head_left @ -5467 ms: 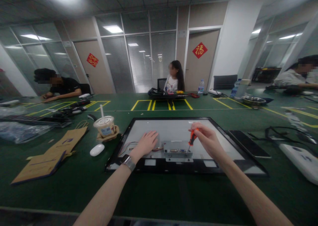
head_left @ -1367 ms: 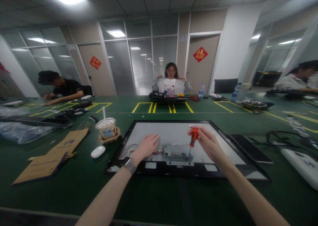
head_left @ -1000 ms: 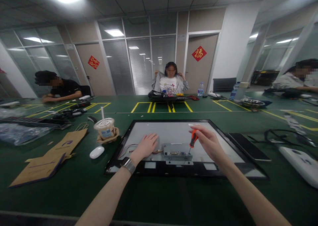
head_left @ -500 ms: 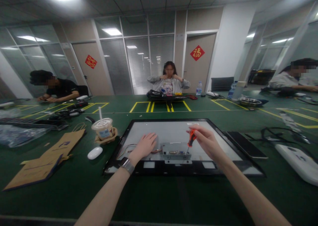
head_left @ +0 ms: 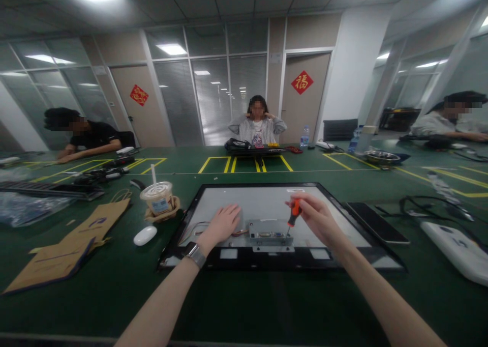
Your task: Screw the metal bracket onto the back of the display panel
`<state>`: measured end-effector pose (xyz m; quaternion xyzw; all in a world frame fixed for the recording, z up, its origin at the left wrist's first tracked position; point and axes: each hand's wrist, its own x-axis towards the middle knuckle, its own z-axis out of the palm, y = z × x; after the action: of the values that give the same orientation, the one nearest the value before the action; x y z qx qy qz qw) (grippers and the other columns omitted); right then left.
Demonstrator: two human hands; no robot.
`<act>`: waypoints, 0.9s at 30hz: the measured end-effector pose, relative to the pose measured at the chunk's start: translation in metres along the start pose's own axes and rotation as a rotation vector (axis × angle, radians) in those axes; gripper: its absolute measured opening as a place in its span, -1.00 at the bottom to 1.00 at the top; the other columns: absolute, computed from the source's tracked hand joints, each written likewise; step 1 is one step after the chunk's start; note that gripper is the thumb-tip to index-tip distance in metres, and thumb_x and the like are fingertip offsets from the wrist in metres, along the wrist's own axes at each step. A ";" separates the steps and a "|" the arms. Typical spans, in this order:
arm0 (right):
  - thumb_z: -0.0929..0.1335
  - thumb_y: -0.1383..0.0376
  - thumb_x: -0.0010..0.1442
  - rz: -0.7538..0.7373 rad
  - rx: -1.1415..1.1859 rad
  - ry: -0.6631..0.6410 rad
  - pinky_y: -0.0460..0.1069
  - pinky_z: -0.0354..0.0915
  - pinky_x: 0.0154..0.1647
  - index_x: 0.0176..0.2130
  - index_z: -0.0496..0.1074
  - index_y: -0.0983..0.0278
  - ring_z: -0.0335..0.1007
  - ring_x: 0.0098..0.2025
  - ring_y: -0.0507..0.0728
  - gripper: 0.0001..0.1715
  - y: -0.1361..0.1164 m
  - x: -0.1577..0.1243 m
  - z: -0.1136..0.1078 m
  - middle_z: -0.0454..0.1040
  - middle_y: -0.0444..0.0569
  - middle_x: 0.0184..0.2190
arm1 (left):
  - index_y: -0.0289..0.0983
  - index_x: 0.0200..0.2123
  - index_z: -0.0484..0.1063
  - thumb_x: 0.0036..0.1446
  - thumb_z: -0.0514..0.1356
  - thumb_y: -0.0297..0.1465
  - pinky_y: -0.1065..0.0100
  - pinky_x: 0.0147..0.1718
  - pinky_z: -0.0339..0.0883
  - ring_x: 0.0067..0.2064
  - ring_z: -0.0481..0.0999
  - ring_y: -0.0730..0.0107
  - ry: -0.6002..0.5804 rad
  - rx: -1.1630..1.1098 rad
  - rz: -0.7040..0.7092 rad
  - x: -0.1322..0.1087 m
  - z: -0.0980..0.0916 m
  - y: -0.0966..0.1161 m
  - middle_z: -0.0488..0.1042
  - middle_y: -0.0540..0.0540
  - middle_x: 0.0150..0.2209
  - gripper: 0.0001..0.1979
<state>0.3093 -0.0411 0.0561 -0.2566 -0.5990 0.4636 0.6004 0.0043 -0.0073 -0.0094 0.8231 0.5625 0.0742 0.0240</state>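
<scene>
A flat display panel (head_left: 259, 200) with a black frame lies on the green table in front of me. Near its front edge sits a metal bracket (head_left: 265, 238) carrying video ports, with thin wires running out to its left. My right hand (head_left: 314, 209) pinches an orange and black screwdriver (head_left: 295, 212), whose tip meets the bracket's right end. Any screw under the tip is too small to make out. My left hand (head_left: 225, 222) lies flat on the panel, left of the bracket, fingers stretched out and holding nothing.
Left of the panel are a white mouse (head_left: 145, 236), a lidded drink cup (head_left: 158, 199) in a cardboard holder and a paper bag (head_left: 82, 240). To the right lie a black flat device (head_left: 375, 222), cables and a white case (head_left: 455, 253). Several people sit farther off.
My hands and the screwdriver have hardly moved. The person across the table has shifted their hands up beside the neck; the person at left has lowered their arms.
</scene>
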 end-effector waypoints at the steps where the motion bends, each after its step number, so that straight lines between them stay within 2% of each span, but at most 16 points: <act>1: 0.49 -0.04 0.12 0.016 0.007 -0.004 0.15 0.44 -0.05 -0.20 0.59 0.10 0.53 -0.21 0.19 -0.66 -0.001 0.000 0.000 0.57 -0.06 -0.32 | -0.26 0.35 0.20 0.44 -0.13 -0.30 -0.05 0.36 0.01 0.42 0.13 0.11 0.001 0.000 0.000 0.000 0.000 0.000 0.15 -0.21 0.41 -0.50; 3: 0.47 -0.05 0.16 0.020 0.020 -0.002 0.15 0.44 -0.07 -0.18 0.57 0.10 0.53 -0.21 0.20 -0.66 -0.002 -0.001 0.001 0.58 -0.05 -0.34 | -0.26 0.35 0.20 0.43 -0.13 -0.30 -0.06 0.36 0.01 0.42 0.13 0.10 0.004 0.000 -0.001 0.000 0.000 0.000 0.15 -0.22 0.41 -0.50; 6: 0.46 -0.05 0.17 -0.010 0.030 0.015 0.15 0.45 -0.05 -0.30 0.56 0.13 0.52 -0.20 0.20 -0.68 -0.002 0.000 0.004 0.57 -0.04 -0.32 | -0.26 0.35 0.21 0.43 -0.12 -0.32 -0.07 0.35 0.02 0.42 0.14 0.09 0.007 0.004 -0.005 0.001 0.001 0.001 0.16 -0.23 0.40 -0.51; 9: 0.49 -0.04 0.13 -0.030 0.027 0.029 0.16 0.43 0.03 -0.37 0.58 0.14 0.51 -0.18 0.18 -0.68 0.000 0.000 0.004 0.55 -0.04 -0.26 | -0.24 0.35 0.21 0.43 -0.12 -0.33 -0.06 0.35 0.03 0.42 0.14 0.10 0.012 0.008 -0.005 0.001 0.002 0.001 0.17 -0.21 0.40 -0.51; 12: 0.54 -0.02 0.05 -0.019 0.021 0.037 0.17 0.41 0.07 -0.36 0.61 0.12 0.52 -0.19 0.17 -0.70 0.003 0.000 0.001 0.55 -0.07 -0.28 | -0.24 0.35 0.22 0.43 -0.12 -0.33 -0.04 0.35 0.03 0.41 0.15 0.11 0.016 0.012 -0.001 0.000 0.001 0.001 0.16 -0.20 0.41 -0.51; 16: 0.56 -0.05 0.00 0.030 0.024 0.029 0.19 0.44 -0.01 -0.27 0.64 0.09 0.56 -0.21 0.21 -0.65 0.001 0.000 0.000 0.59 -0.05 -0.31 | -0.25 0.35 0.21 0.43 -0.12 -0.32 -0.04 0.36 0.02 0.42 0.14 0.12 0.016 0.011 0.000 -0.001 0.001 0.001 0.16 -0.21 0.40 -0.50; 21: 0.57 -0.03 -0.03 -0.014 -0.007 0.004 0.17 0.48 -0.10 -0.33 0.65 0.11 0.57 -0.21 0.23 -0.67 -0.001 0.000 0.001 0.60 -0.03 -0.26 | -0.23 0.35 0.20 0.43 -0.13 -0.32 -0.03 0.36 0.02 0.42 0.14 0.13 0.013 0.010 -0.003 -0.001 0.000 0.002 0.16 -0.19 0.41 -0.51; 27: 0.58 0.10 -0.01 -0.111 -0.164 0.213 0.15 0.49 -0.19 -0.34 0.63 0.15 0.52 -0.26 0.21 -0.75 0.006 0.001 -0.003 0.58 -0.03 -0.32 | -0.24 0.35 0.21 0.43 -0.13 -0.31 -0.05 0.36 0.02 0.42 0.14 0.10 0.010 0.004 -0.009 -0.001 -0.001 0.002 0.15 -0.19 0.41 -0.50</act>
<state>0.3102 -0.0369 0.0505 -0.3191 -0.5809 0.3493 0.6624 0.0055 -0.0087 -0.0087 0.8203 0.5664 0.0771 0.0199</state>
